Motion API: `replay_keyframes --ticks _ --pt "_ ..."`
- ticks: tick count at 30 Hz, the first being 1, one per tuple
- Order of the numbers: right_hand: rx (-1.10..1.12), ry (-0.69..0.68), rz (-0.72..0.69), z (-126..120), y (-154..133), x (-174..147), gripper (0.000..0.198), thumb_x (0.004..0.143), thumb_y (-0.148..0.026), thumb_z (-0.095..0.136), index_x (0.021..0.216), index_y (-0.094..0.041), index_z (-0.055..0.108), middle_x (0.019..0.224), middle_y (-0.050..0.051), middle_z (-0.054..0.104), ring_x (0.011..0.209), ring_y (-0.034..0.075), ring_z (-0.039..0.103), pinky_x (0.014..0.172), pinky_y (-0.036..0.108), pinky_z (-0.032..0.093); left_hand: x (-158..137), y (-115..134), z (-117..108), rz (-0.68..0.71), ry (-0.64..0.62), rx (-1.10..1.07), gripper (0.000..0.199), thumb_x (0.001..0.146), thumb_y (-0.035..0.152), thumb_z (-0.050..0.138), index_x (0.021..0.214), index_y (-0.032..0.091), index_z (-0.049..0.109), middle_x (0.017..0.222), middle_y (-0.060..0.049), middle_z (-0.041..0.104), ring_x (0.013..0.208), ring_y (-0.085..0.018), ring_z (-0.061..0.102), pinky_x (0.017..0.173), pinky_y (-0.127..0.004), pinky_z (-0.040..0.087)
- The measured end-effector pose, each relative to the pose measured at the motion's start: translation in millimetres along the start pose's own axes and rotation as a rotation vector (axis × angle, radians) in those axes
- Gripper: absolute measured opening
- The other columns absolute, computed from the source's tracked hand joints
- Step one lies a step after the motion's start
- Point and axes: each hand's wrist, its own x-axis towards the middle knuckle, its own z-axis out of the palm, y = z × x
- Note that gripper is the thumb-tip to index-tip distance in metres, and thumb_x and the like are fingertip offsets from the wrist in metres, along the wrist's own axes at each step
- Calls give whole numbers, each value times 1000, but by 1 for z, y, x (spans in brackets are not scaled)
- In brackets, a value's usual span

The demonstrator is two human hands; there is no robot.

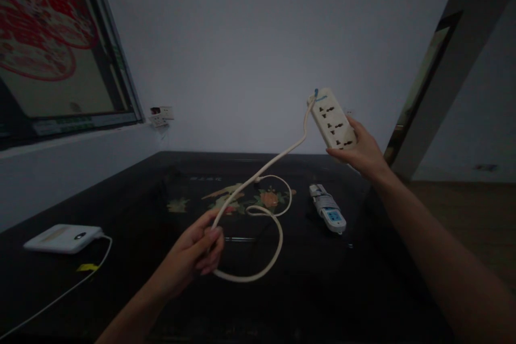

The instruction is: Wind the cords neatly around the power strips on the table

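A white power strip [331, 120] is raised above the far right of the table, tilted, with its sockets facing me. My right hand [360, 151] is closed around its lower end. From its upper end a cream-coloured cord [278, 159] runs down to the left. My left hand [205, 244] is closed on that cord over the middle of the table. Below the left hand, the cord curves in loose loops across the tabletop. A second power strip [328, 208], with its grey cord wound around it, lies on the table below my right hand.
The dark glossy table [169, 301] has a floral pattern and reaches to the wall. At left lies a white device [64, 238] with a thin cable, beside a small yellow piece [87, 267]. Wall sockets [162, 114] sit near the window [60, 48].
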Motion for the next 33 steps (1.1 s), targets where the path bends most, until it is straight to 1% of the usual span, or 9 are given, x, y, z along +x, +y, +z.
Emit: replay_keyframes --ticks 2,5,11,14,17,21,24,29,33 --pt "-26 3 -9 2 3 -2 88 58 -29 74 138 -16 40 127 15 56 112 35 55 92 50 48 0 5 -17 -31 58 58 52 82 39 64 128 24 43 58 8 42 41 -2 23 39 -15 19" --pt "-53 -15 -43 4 6 -7 88 58 -29 74 138 -16 41 132 15 53 117 35 52 98 51 43 0 6 -43 -82 129 185 50 81 42 64 124 22 48 63 7 42 45 -2 25 42 -16 18" --pt "-67 -57 -44 9 12 -18 89 58 -29 73 139 -16 40 134 15 51 121 35 49 99 53 42 7 3 -92 -100 226 610 47 79 50 59 112 16 58 62 5 42 50 -8 36 45 -19 27" --pt "-63 -62 -29 9 19 -24 89 58 -30 73 139 -16 40 134 15 51 120 35 50 98 53 42 14 3 -120 -71 341 850 49 78 53 54 109 16 59 59 5 43 50 -11 40 46 -21 30" --pt "-70 -35 23 4 28 -29 89 57 -31 73 139 -13 41 134 16 52 118 35 51 97 52 43 20 3 -142 -76 457 1031 51 78 54 49 106 14 62 60 2 51 53 -14 47 49 -24 35" --pt "-91 -25 84 -5 41 -38 89 57 -31 74 138 -13 41 131 17 54 116 36 53 96 52 44 24 2 -154 -69 466 1162 51 77 58 47 98 16 66 65 -2 62 61 -19 57 56 -27 42" --pt "-95 -39 110 -11 50 -45 92 57 -34 75 140 -16 40 130 16 55 113 37 55 91 53 47 24 4 -158 -49 475 1230 46 76 57 48 94 18 67 80 -5 70 74 -24 63 66 -29 46" --pt "-100 -45 185 -14 59 -58 96 57 -38 76 141 -16 38 127 17 57 107 38 58 87 53 49 15 19 -163 -61 594 1373 42 78 52 47 98 20 66 82 -4 71 76 -25 65 65 -28 45" --pt "-89 -87 185 -15 57 -71 91 58 -37 75 140 -17 40 129 17 55 111 39 55 91 54 47 2 32 -160 -47 711 1477 35 82 45 46 100 20 63 83 -1 69 78 -23 64 67 -26 43"
